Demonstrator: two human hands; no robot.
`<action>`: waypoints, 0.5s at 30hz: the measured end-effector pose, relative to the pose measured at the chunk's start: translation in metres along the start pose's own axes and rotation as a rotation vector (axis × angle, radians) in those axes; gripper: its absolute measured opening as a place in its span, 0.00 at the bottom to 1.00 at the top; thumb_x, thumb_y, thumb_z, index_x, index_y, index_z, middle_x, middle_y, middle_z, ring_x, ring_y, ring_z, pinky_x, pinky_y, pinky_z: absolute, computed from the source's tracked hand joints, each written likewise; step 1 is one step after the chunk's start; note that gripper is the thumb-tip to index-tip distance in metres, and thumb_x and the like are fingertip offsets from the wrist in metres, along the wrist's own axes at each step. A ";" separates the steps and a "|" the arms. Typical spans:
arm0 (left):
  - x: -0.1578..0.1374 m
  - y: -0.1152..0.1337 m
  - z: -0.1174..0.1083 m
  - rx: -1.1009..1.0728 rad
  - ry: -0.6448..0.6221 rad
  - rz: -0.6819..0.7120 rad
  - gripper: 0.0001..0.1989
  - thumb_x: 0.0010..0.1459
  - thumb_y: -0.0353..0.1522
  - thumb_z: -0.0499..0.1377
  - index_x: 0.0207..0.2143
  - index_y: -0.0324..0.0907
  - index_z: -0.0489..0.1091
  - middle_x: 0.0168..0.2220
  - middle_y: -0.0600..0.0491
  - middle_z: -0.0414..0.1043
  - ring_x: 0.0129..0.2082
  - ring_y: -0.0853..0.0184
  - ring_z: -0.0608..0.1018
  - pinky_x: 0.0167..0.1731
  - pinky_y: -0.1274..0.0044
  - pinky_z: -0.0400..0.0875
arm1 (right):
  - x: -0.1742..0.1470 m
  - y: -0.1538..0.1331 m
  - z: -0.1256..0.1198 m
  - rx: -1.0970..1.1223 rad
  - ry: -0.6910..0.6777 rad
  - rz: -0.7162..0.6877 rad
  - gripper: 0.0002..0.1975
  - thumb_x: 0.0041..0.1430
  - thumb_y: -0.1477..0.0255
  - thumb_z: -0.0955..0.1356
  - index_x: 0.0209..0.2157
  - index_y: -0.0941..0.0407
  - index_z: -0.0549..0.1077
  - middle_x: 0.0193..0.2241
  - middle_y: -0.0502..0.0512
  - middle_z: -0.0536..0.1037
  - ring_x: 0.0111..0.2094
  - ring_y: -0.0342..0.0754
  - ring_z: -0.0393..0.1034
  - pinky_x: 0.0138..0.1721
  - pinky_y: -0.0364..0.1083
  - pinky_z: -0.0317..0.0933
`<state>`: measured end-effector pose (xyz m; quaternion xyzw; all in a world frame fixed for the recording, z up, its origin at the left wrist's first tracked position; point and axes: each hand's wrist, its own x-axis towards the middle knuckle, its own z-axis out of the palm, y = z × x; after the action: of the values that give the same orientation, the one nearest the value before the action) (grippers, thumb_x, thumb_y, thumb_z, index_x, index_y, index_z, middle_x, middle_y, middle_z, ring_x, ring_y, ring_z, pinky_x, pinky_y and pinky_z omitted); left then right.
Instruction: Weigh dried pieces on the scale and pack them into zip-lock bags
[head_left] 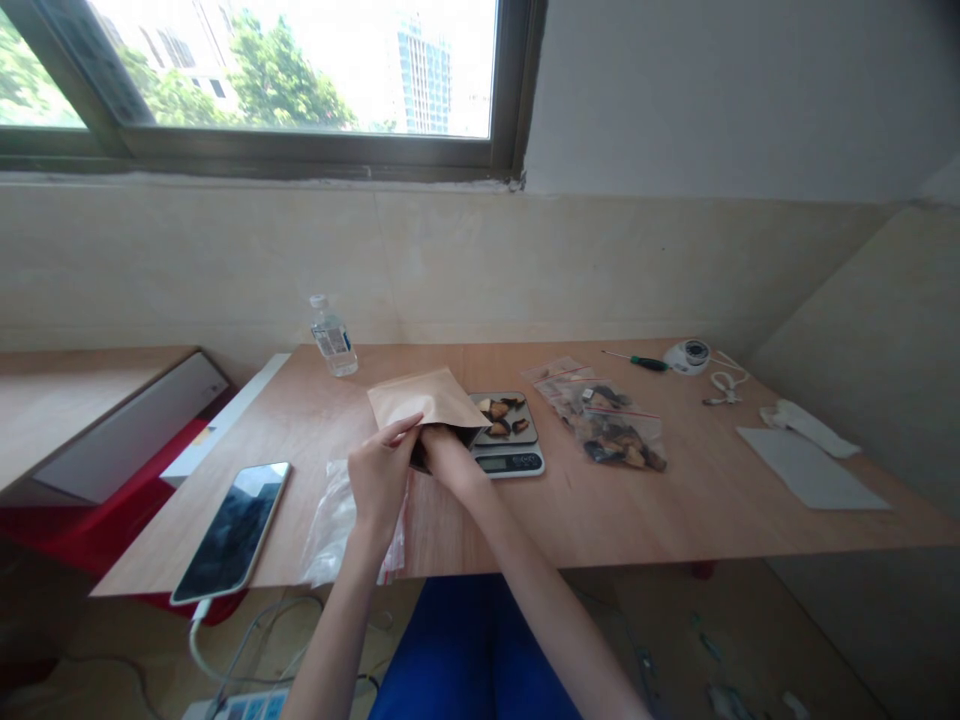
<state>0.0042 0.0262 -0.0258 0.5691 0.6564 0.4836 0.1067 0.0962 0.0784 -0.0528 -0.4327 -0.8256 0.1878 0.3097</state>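
both hands meet at the mouth of a brown paper pouch [429,400], which sits just left of the digital scale [508,432], its far end lifted off the wooden table [570,500]. left hand [381,470] pinches the pouch's near lip, fingers closed on the paper edge, seemingly to hold the mouth open. right hand [442,448] is pushed into the opening; fingers hidden inside, so cannot tell if they're closed on anything or spread.

scale as landmark: dark dried pieces [504,408] lie on its platform, display faces the person. just right of the scale, a clear zip bag [616,432] holds more of the same dark pieces, with another flatter zip bag [559,376] behind it. left of the scale and under the left wrist, a crumpled clear plastic bag [337,520] hangs over the table's near edge. further left of that, a phone [232,530] lies face up with a cable running off the edge. behind the scale to the left, a small water bottle [333,338] stands upright. far right of the scale: a green-handled screwdriver [637,361], a small round white device [688,355], white cable bits [726,385], a flat white sheet [810,468].

pouch kept close to the scale, so the reach between them is short, by the look of it.
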 end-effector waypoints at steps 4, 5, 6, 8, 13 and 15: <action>0.002 -0.001 -0.001 0.012 -0.003 0.008 0.10 0.54 0.36 0.58 0.37 0.50 0.77 0.30 0.57 0.80 0.32 0.63 0.81 0.30 0.78 0.71 | -0.028 -0.013 -0.025 0.200 0.009 -0.012 0.15 0.58 0.84 0.59 0.36 0.55 0.74 0.37 0.54 0.78 0.40 0.48 0.72 0.43 0.45 0.65; 0.003 -0.001 -0.002 0.019 0.002 0.010 0.10 0.54 0.36 0.58 0.37 0.50 0.78 0.30 0.57 0.80 0.32 0.64 0.81 0.30 0.78 0.71 | -0.035 -0.016 -0.034 0.271 0.045 -0.014 0.14 0.58 0.83 0.59 0.34 0.55 0.73 0.36 0.52 0.78 0.39 0.47 0.73 0.43 0.45 0.65; 0.004 -0.001 -0.003 0.025 0.005 0.013 0.10 0.54 0.36 0.58 0.37 0.50 0.78 0.30 0.57 0.80 0.32 0.64 0.81 0.30 0.78 0.71 | -0.043 -0.018 -0.042 0.342 0.086 -0.005 0.12 0.58 0.81 0.60 0.33 0.55 0.73 0.35 0.51 0.78 0.38 0.46 0.73 0.42 0.44 0.65; 0.007 -0.002 -0.006 0.031 0.015 0.017 0.09 0.54 0.36 0.58 0.36 0.51 0.78 0.31 0.57 0.80 0.33 0.64 0.81 0.32 0.78 0.71 | -0.057 -0.012 -0.058 0.486 0.187 0.063 0.06 0.58 0.76 0.63 0.32 0.55 0.72 0.33 0.51 0.77 0.36 0.45 0.73 0.41 0.44 0.66; 0.012 -0.005 -0.009 0.036 0.052 0.006 0.09 0.54 0.37 0.59 0.37 0.51 0.78 0.32 0.56 0.80 0.34 0.62 0.81 0.35 0.76 0.70 | -0.089 0.055 -0.075 0.569 0.625 0.376 0.07 0.51 0.68 0.69 0.31 0.57 0.71 0.31 0.56 0.77 0.35 0.49 0.73 0.41 0.49 0.67; 0.013 -0.006 -0.009 0.023 0.052 -0.001 0.09 0.54 0.37 0.59 0.37 0.51 0.78 0.32 0.56 0.80 0.35 0.62 0.81 0.35 0.76 0.70 | -0.098 0.085 -0.073 0.506 0.722 0.466 0.10 0.48 0.67 0.69 0.31 0.57 0.70 0.31 0.57 0.77 0.34 0.50 0.73 0.40 0.51 0.67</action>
<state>-0.0098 0.0329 -0.0203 0.5570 0.6648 0.4908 0.0834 0.2390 0.0470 -0.0823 -0.5544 -0.4756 0.2846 0.6208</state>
